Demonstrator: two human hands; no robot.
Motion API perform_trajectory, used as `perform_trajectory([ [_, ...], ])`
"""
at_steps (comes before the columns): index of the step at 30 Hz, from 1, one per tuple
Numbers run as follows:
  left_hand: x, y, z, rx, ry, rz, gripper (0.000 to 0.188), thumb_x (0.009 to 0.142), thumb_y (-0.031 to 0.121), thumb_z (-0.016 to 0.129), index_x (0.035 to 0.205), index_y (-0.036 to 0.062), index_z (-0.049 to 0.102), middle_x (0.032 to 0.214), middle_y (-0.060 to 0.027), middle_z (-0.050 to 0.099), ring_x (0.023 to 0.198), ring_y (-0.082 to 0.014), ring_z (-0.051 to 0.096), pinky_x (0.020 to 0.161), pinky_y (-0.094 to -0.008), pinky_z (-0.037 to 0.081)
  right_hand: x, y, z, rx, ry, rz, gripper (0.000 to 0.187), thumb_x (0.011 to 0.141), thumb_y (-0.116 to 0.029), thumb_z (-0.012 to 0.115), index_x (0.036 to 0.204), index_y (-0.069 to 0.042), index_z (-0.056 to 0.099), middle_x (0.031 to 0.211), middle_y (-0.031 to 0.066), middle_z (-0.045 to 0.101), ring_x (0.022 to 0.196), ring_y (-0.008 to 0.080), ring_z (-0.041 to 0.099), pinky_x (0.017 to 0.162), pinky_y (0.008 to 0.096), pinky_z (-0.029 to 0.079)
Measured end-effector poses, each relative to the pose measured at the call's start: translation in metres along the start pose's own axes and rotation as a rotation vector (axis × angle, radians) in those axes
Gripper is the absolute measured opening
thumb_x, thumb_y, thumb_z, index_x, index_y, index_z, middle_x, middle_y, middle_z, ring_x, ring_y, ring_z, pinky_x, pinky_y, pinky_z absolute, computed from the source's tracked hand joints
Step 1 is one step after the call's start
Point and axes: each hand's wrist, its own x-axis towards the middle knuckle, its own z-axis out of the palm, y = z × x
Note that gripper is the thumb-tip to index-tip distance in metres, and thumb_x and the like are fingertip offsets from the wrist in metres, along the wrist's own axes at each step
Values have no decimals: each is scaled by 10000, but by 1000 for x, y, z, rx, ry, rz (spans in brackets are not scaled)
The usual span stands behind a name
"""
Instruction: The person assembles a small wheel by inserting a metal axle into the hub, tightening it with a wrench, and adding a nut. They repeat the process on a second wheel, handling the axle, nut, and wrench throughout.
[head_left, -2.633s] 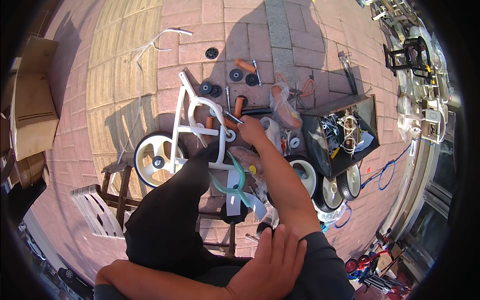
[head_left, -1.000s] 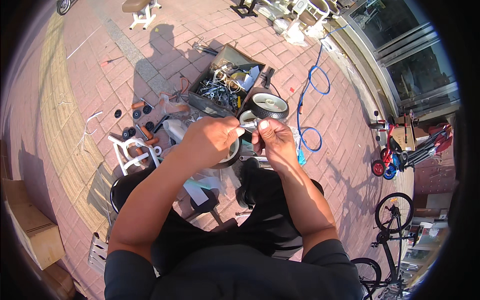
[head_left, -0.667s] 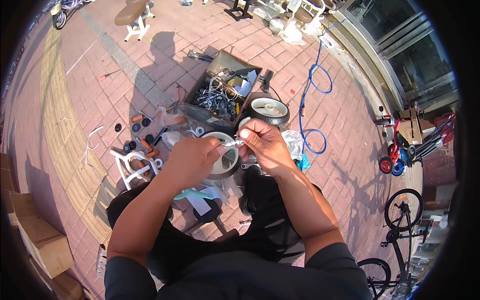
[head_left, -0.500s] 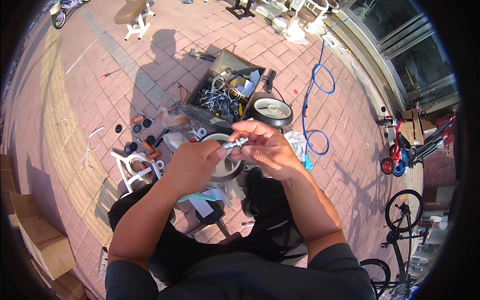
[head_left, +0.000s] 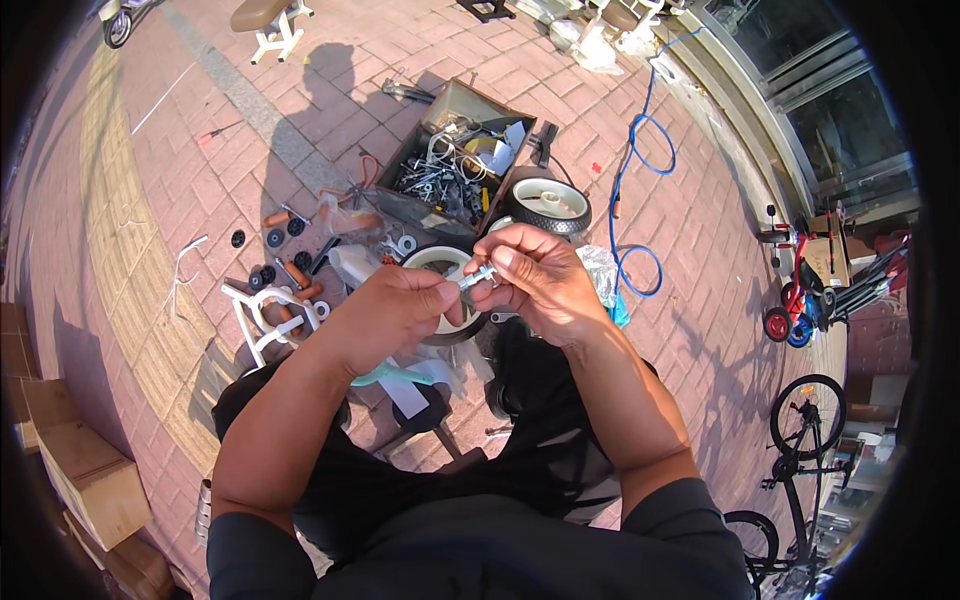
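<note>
Between my two hands, a small silvery bolt (head_left: 474, 279) is held over a wheel with a cream rim. My left hand (head_left: 392, 308) pinches one end of it between thumb and fingers. At the other end my right hand (head_left: 530, 275) grips it, thumb and fingertips closed around what looks like a nut or washer. Part of the bolt is hidden by the fingers. Below the hands lies the wheel (head_left: 428, 258), partly covered by them. A second wheel (head_left: 549, 205) with a black tyre rests behind my right hand, beside a metal toolbox.
The open toolbox (head_left: 400, 207) holds many loose bolts and tools. White tubular frame parts (head_left: 259, 330), orange-brown grips (head_left: 300, 275) and small black discs (head_left: 275, 238) lie at left. A blue hose (head_left: 612, 215) curls at right. Cardboard boxes (head_left: 100, 490) and a bicycle (head_left: 800, 480) stand at the sides.
My right hand has turned, its thumb now higher against the fingers at the bolt's end. My left hand keeps its pinch, slightly lower. The whole view has shifted a little.
</note>
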Motion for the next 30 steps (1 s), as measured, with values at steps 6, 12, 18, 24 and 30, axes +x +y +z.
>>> perform_trajectory([
  [6, -3, 2, -5, 9, 26, -10, 371, 1025, 327, 573, 890, -11, 650, 566, 73, 362, 488, -42, 296, 473, -223, 264, 2, 6, 4, 159, 3, -11, 384, 978, -156, 641, 1298, 25, 529, 1157, 194, 655, 951, 246, 717, 892, 376, 602],
  [12, -5, 1, -8, -37, 111, -35, 362, 1007, 342, 585, 851, 25, 667, 572, 101, 332, 489, -22, 262, 453, -229, 194, 10, 13, 8, 97, -41, -108, 373, 1000, -194, 611, 1294, 23, 533, 1117, 186, 663, 922, 232, 716, 850, 376, 611],
  [18, -7, 2, -7, 47, 61, -24, 378, 1011, 340, 598, 883, -10, 661, 561, 71, 375, 474, -32, 303, 456, -212, 254, 12, 10, 6, 30, 23, 40, 351, 1001, -131, 586, 1310, 25, 526, 1165, 192, 640, 942, 228, 705, 830, 357, 603],
  [24, -6, 3, -8, 103, 121, 0, 370, 1015, 325, 591, 873, -10, 662, 565, 68, 388, 476, -28, 311, 447, -214, 249, 11, 13, 6, 192, -70, -10, 384, 953, -69, 618, 1319, 17, 540, 1160, 178, 632, 929, 229, 694, 834, 348, 590],
  [30, -3, 1, -8, 83, 146, -17, 369, 1008, 326, 603, 866, -10, 664, 568, 69, 395, 475, -26, 314, 442, -212, 239, 11, 16, 3, 218, -110, -62, 420, 948, -137, 648, 1325, 18, 542, 1172, 174, 636, 943, 227, 683, 848, 352, 581],
])
